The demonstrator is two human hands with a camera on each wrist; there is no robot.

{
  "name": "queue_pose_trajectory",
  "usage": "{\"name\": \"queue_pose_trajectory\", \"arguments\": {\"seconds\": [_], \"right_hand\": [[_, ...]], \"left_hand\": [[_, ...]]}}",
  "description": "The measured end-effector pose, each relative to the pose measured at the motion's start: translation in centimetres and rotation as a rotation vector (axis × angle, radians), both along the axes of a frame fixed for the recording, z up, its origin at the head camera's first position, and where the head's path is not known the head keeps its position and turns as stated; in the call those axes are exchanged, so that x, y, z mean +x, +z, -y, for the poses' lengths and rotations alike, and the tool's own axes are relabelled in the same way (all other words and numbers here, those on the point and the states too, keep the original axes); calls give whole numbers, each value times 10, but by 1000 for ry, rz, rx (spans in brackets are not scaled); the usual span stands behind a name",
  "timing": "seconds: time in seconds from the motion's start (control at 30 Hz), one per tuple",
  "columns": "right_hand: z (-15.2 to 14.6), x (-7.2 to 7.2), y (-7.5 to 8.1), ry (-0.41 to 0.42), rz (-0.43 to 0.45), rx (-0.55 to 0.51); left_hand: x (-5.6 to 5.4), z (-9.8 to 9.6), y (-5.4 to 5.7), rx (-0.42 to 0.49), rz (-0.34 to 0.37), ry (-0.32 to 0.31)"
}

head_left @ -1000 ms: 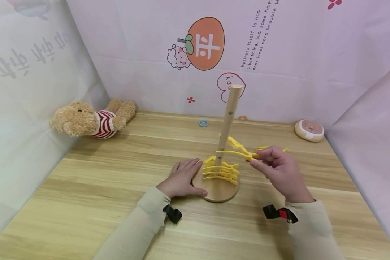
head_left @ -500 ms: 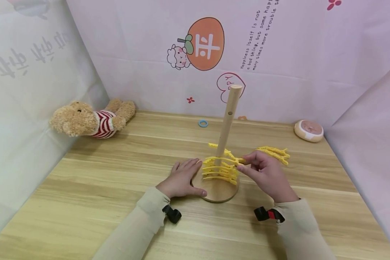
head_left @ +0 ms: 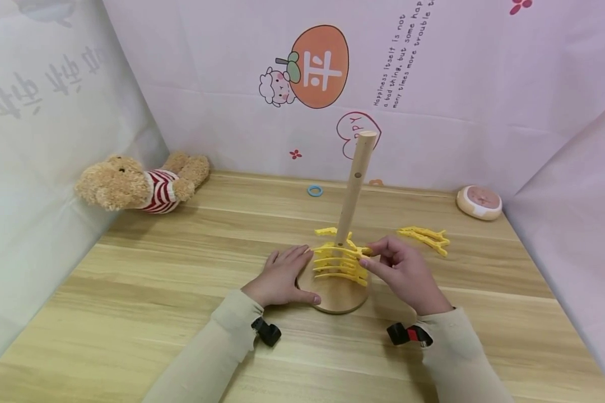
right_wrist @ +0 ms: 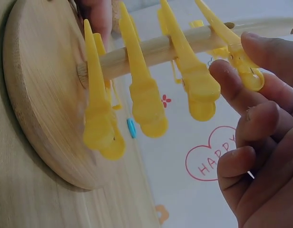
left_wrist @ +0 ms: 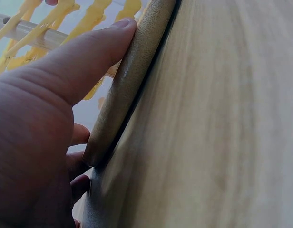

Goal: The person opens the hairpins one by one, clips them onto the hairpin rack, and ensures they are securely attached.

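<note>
In the head view my right hand (head_left: 408, 274) pinches a yellow alligator hair clip (head_left: 362, 254) between thumb and fingers. Its jaws stand apart, one on each side of a wooden post (head_left: 355, 190). Below it, several similar yellow clips (right_wrist: 146, 104) are clamped on the post in a row, as the right wrist view shows. The post rises from a round wooden base (head_left: 339, 302). My left hand (head_left: 279, 277) rests spread at the left of this base, thumb (left_wrist: 96, 54) on top and the other fingers along its edge.
Loose yellow clips (head_left: 426, 239) lie on the table right of the post. Behind it is a blue ring (head_left: 315, 191). A teddy bear (head_left: 146, 184) lies at the back left, and a round beige-and-pink object (head_left: 479, 202) sits back right against the printed cloth (head_left: 433, 140).
My right hand has moved left and down with the hair clip, bringing its parted jaws around the post just above the other clips. The left hand has stayed on the base.
</note>
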State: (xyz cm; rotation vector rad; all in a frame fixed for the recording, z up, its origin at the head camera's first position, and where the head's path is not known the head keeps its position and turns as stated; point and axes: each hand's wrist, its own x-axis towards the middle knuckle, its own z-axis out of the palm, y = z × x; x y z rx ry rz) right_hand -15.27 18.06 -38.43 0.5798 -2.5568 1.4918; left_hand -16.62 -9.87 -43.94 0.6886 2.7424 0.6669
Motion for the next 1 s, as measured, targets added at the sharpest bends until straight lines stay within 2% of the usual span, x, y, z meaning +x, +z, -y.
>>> {"name": "queue_pose_trajectory", "arguments": {"seconds": [0.33,0.67,1.0], "right_hand": [[-5,-1,2,10,48,-27],[-7,0,6,-2,112,-6],[-8,-3,3,6,66,4]], "left_hand": [[-1,0,-1,1,-5,1],[0,0,0,6,-3,-9],[-2,0,-2,11,-1,-5]]}}
